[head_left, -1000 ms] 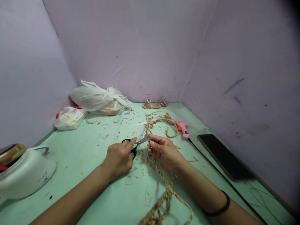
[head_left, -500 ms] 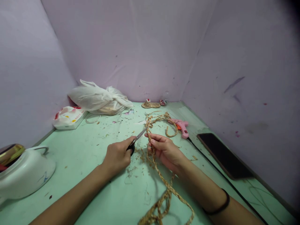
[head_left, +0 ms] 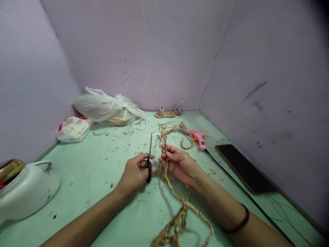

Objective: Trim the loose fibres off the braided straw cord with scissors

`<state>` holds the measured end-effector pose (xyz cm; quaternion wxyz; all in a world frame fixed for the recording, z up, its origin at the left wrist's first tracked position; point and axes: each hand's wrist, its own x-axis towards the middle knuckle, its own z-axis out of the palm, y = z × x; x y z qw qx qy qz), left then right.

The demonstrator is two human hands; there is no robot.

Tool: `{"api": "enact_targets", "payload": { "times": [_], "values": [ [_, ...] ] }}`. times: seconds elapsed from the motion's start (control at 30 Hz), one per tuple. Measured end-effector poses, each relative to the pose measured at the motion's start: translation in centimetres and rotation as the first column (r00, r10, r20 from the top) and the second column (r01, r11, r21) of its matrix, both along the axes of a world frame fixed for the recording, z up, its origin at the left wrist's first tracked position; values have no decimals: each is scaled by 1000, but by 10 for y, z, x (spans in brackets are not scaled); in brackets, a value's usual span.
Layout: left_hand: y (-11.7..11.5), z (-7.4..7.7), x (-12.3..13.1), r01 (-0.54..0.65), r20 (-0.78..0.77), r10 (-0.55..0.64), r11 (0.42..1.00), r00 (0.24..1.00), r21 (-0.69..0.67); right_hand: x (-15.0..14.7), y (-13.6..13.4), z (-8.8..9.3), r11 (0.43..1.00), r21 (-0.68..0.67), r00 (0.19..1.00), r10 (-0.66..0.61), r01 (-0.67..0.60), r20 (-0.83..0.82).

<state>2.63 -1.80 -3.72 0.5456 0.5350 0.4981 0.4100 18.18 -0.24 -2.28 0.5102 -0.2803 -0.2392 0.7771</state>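
Note:
A pair of black-handled scissors (head_left: 149,164) is in my left hand (head_left: 136,171), its narrow blades pointing away from me and standing apart from the rope. My right hand (head_left: 181,163) pinches a braided straw rope (head_left: 177,195) between thumb and fingers. From that pinch the rope runs toward me into a loose heap at the bottom of the view. Its far part, with frayed ends, curls on the table beyond my hands.
A pink glue gun (head_left: 200,139) with a black cord and a dark phone (head_left: 245,168) lie at the right. Behind are a small straw sole (head_left: 164,114) and a white plastic bag (head_left: 108,108). A tissue pack (head_left: 74,129) and a white bowl-like container (head_left: 31,188) stand left. Straw scraps litter the green table (head_left: 97,206).
My left hand has drawn the scissors back from the rope and turned them from slanting right to nearly straight ahead. My right hand keeps its pinch on the rope.

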Motion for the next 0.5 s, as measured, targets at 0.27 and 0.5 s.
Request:
{"api": "enact_targets", "payload": {
  "times": [0.27,0.5],
  "values": [
    [1,-2,0,-50,5,50,999,999,-2,-4,-4,3,996,88,987,-27,13,161],
    [2,-5,-8,15,-342,72,970,937,244,-3,-7,8,984,138,907,-158,111,391]
  ]
}}
